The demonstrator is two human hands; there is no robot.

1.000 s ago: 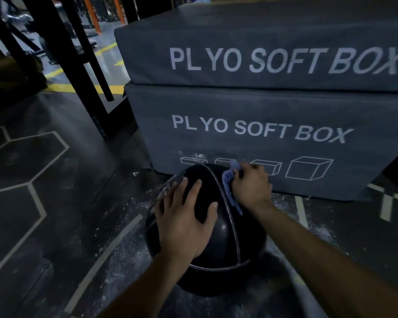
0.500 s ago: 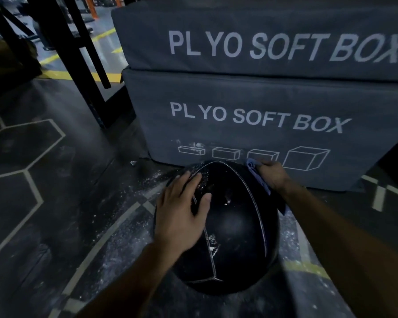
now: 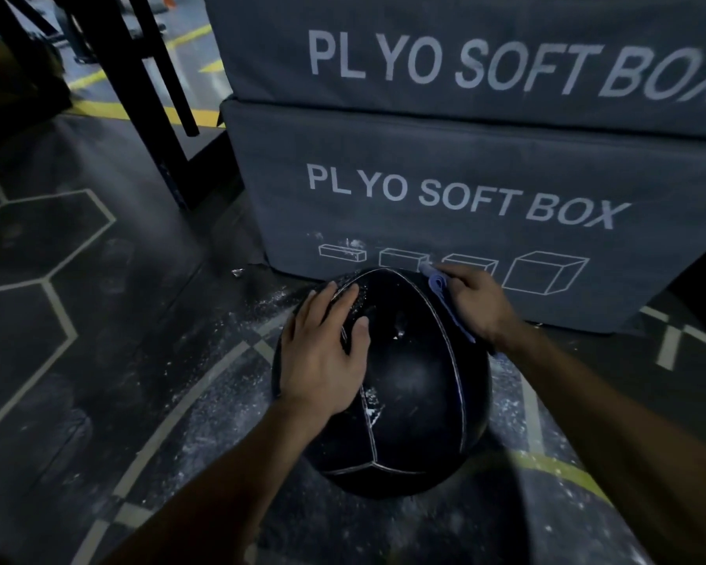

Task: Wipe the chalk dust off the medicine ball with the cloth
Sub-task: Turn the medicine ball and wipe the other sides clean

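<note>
A black medicine ball (image 3: 412,385) with pale seams sits on the dark gym floor, right in front of the lower box. White chalk specks show near its top left and beside the centre seam. My left hand (image 3: 327,356) lies flat on the ball's upper left with fingers spread. My right hand (image 3: 475,303) presses a blue cloth (image 3: 439,285) against the ball's upper right side, fingers curled over it. Part of the cloth hangs out below my wrist.
Two stacked grey plyo soft boxes (image 3: 465,189) stand just behind the ball. Chalk dust (image 3: 237,360) is scattered on the floor around it. A black rack leg (image 3: 147,99) rises at the upper left. The floor carries hexagon lines and yellow markings.
The ball has rolled, bringing a different panel and seam upward. My right hand with the cloth slid from the ball's top centre to its upper right side. My left hand stayed on the upper left.
</note>
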